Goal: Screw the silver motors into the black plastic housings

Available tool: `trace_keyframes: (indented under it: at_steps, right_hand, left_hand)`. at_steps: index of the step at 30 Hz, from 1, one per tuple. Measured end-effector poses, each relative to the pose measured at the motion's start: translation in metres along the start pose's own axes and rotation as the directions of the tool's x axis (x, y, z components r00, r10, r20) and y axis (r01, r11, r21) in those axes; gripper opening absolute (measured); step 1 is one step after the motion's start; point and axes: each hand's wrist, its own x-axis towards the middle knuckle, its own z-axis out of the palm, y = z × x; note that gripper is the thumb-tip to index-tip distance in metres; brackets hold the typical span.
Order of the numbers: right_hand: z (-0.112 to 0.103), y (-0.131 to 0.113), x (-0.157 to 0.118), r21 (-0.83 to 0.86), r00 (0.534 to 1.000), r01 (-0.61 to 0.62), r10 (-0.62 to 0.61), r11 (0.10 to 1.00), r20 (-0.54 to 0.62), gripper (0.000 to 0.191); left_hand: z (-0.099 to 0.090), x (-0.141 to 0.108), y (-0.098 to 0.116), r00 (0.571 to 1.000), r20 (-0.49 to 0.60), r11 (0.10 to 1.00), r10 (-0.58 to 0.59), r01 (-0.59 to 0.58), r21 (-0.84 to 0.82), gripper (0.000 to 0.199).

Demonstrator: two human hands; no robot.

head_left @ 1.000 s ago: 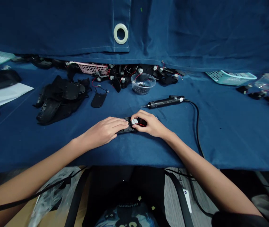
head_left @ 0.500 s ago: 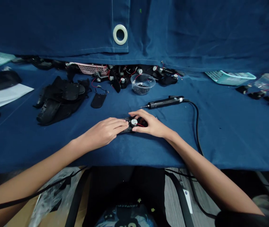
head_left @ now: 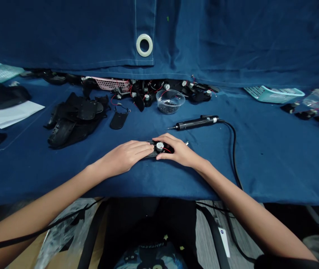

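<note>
Left hand [head_left: 124, 157]: flat, fingers together, pressing on the black plastic housing [head_left: 149, 143], which lies on the worktop [head_left: 260, 168] between both hands.
Right hand [head_left: 177, 149]: curved, gripping the housing beside its white-centred round part [head_left: 159, 146], red wire [head_left: 168, 150] showing.
Done so far: round part seated.
Lying untouched: electric screwdriver [head_left: 195, 122], bowl of screws [head_left: 170, 101], heap of black housings [head_left: 75, 117].

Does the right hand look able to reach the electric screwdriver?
Probably yes: the electric screwdriver lies just beyond the right hand on the blue cloth, nothing between them, though that hand rests on the black housing.
</note>
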Motion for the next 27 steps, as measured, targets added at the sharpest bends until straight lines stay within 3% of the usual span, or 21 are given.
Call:
trace_keyframes:
  at_steps: [4, 7, 11, 19, 27]
  right_hand:
    - [0.006, 0.002, -0.003, 0.015, 0.997, -0.026, 0.027, 1.000, -0.071, 0.057]
    - [0.009, 0.004, -0.002, -0.008, 0.988, -0.034, 0.032, 0.999, -0.154, 0.040]
    - [0.008, 0.005, 0.001, -0.097, 0.991, 0.009, -0.022, 0.995, -0.129, 0.020]
    - [0.006, 0.007, 0.002, -0.130, 0.993, 0.030, -0.045, 0.991, -0.112, 0.018]
    - [0.008, 0.009, 0.000, -0.100, 0.991, 0.007, -0.020, 0.995, -0.133, 0.024]
  left_hand:
    - [-0.001, 0.000, 0.001, 1.000, 0.017, 1.000, -0.012, 0.012, -0.011, 0.045]
    - [-0.001, 0.000, 0.003, 1.000, 0.004, 1.000, -0.019, 0.019, -0.015, 0.043]
    - [-0.001, 0.000, 0.001, 1.000, -0.025, 0.998, -0.014, 0.012, -0.065, 0.044]
    - [-0.003, 0.000, -0.008, 1.000, -0.018, 0.992, 0.003, -0.005, -0.124, 0.044]
    - [-0.007, 0.004, -0.003, 1.000, -0.012, 0.993, 0.005, -0.007, -0.118, 0.044]
